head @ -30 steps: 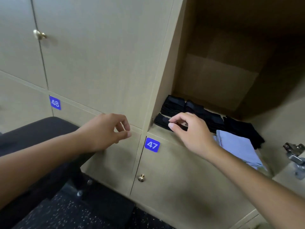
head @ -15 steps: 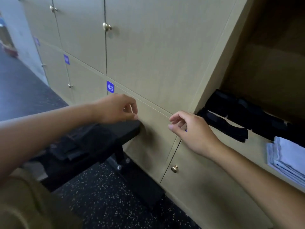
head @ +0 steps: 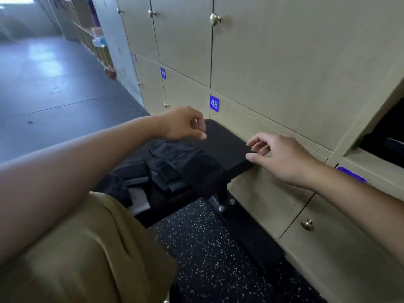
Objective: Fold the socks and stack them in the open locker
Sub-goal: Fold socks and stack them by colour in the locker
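left of the bench (head: pixel 220 145) a smooth grey floor (head: pixel 54 84) runs back along the lockers (head: pixel 284 73). the bench is a flat black padded slab with rounded corners, standing end-on against the pale wood-grain locker fronts just under the blue square label marked 48 (head: pixel 214 103). the left hand (head: pixel 181 124) hovers over the bench's near part, fingers loosely curled with thumb and forefinger close, holding nothing. below it a heap of black ribbed socks (head: pixel 175 162) lies crumpled on the bench top, spilling toward its front edge. the right hand (head: pixel 282 156) hangs by the bench's right corner, fingers relaxed and spread, empty. far right of the bench, the open locker (head: pixel 384 138) shows as a dark gap, its contents unclear. round brass knobs (head: pixel 307 224) stud the doors.
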`<state>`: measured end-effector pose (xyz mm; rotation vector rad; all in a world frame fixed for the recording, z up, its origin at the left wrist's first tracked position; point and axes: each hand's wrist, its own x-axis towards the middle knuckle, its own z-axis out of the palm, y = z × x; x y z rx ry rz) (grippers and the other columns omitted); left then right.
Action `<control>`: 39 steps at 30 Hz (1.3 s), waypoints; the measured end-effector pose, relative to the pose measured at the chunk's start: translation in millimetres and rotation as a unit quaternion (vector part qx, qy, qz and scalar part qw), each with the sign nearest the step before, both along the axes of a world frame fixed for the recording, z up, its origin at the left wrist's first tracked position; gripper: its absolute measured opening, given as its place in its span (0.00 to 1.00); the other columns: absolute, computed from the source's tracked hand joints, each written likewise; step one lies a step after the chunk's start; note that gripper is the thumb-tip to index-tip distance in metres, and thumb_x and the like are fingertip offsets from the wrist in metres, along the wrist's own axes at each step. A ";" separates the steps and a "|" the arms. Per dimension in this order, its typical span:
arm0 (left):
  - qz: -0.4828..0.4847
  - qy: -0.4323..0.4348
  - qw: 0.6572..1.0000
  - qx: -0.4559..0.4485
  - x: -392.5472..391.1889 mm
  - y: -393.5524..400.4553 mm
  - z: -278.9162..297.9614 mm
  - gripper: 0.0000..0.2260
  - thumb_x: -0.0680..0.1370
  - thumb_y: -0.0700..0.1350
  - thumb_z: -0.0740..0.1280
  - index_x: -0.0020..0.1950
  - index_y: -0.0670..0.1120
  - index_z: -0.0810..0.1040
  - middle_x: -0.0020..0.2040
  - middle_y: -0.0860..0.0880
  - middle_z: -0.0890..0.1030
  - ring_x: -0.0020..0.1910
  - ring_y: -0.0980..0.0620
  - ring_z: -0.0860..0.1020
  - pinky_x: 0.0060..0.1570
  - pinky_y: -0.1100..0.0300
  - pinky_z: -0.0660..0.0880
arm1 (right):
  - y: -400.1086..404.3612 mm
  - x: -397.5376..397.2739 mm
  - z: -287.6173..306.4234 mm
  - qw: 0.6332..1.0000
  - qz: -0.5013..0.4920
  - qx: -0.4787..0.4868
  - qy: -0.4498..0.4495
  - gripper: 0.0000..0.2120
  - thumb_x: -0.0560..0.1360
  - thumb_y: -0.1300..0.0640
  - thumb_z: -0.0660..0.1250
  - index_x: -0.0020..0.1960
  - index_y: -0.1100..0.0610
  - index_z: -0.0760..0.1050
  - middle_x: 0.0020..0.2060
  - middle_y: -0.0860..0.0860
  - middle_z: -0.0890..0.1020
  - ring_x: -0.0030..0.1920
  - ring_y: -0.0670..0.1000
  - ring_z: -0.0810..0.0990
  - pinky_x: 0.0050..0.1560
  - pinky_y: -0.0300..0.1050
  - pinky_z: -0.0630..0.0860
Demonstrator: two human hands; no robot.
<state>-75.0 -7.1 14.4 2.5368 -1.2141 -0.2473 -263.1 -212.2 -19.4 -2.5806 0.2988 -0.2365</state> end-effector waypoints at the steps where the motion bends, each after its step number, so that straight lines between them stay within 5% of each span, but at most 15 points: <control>1: 0.005 0.011 1.000 0.017 4.4 3.4 -2.8 0.11 0.78 0.52 0.73 0.56 0.48 0.82 0.53 0.50 0.84 0.49 0.54 0.80 0.53 0.56 0.74 | 2.4 5.1 -2.7 1.000 0.004 0.000 0.006 0.10 0.77 0.47 0.71 0.57 0.47 0.78 0.49 0.43 0.81 0.46 0.41 0.78 0.45 0.37 0.70; 5: 0.043 0.043 0.992 0.111 24.7 14.6 -20.9 0.17 0.79 0.53 0.72 0.64 0.45 0.79 0.59 0.48 0.81 0.59 0.47 0.79 0.57 0.55 0.71 | 10.9 24.7 -20.3 0.998 0.012 0.030 0.053 0.13 0.77 0.46 0.71 0.59 0.49 0.77 0.47 0.43 0.81 0.44 0.43 0.79 0.47 0.40 0.71; 10: 0.128 0.044 0.979 0.152 46.7 25.0 -41.3 0.32 0.78 0.56 0.72 0.77 0.45 0.65 0.72 0.41 0.73 0.68 0.40 0.72 0.65 0.50 0.69 | 13.8 40.9 -43.2 0.987 -0.020 0.029 0.156 0.23 0.76 0.41 0.70 0.64 0.52 0.69 0.54 0.49 0.80 0.54 0.51 0.78 0.53 0.45 0.72; 17: 0.173 0.072 0.972 0.139 62.6 30.7 -54.3 0.37 0.75 0.60 0.74 0.78 0.46 0.64 0.74 0.43 0.70 0.69 0.40 0.71 0.65 0.48 0.70 | 25.6 52.0 -56.1 0.955 -0.073 0.213 0.194 0.26 0.75 0.46 0.74 0.64 0.57 0.67 0.52 0.54 0.82 0.43 0.50 0.82 0.48 0.50 0.80; 22: 0.189 0.081 0.972 0.115 58.0 29.2 -53.0 0.33 0.74 0.57 0.77 0.70 0.41 0.70 0.64 0.41 0.77 0.61 0.41 0.76 0.59 0.48 0.75 | 35.8 54.4 -58.9 0.949 -0.097 0.246 0.171 0.32 0.75 0.55 0.75 0.68 0.74 0.66 0.42 0.57 0.73 0.38 0.55 0.74 0.39 0.47 0.70; 29: 0.225 0.079 0.970 0.043 55.7 33.1 -45.5 0.21 0.73 0.52 0.78 0.61 0.44 0.82 0.53 0.45 0.83 0.56 0.41 0.80 0.65 0.40 0.74 | 32.2 52.9 -54.1 0.948 -0.107 0.261 0.147 0.10 0.74 0.56 0.77 0.49 0.57 0.77 0.39 0.53 0.81 0.34 0.49 0.78 0.37 0.41 0.77; 34: 0.204 0.109 0.971 -0.059 52.2 28.0 -35.9 0.12 0.76 0.46 0.75 0.54 0.42 0.79 0.52 0.43 0.81 0.52 0.43 0.79 0.49 0.54 0.75 | 26.5 51.0 -43.2 0.937 -0.122 0.309 0.110 0.06 0.78 0.56 0.73 0.49 0.56 0.77 0.42 0.52 0.79 0.38 0.48 0.79 0.45 0.44 0.81; 39: 0.192 0.188 0.954 -0.133 50.7 27.7 -22.5 0.16 0.76 0.46 0.75 0.59 0.40 0.79 0.56 0.41 0.82 0.54 0.42 0.81 0.56 0.49 0.79 | 18.3 48.1 -30.0 0.908 -0.139 0.391 0.060 0.07 0.81 0.53 0.67 0.50 0.56 0.78 0.54 0.59 0.83 0.54 0.57 0.84 0.48 0.48 0.81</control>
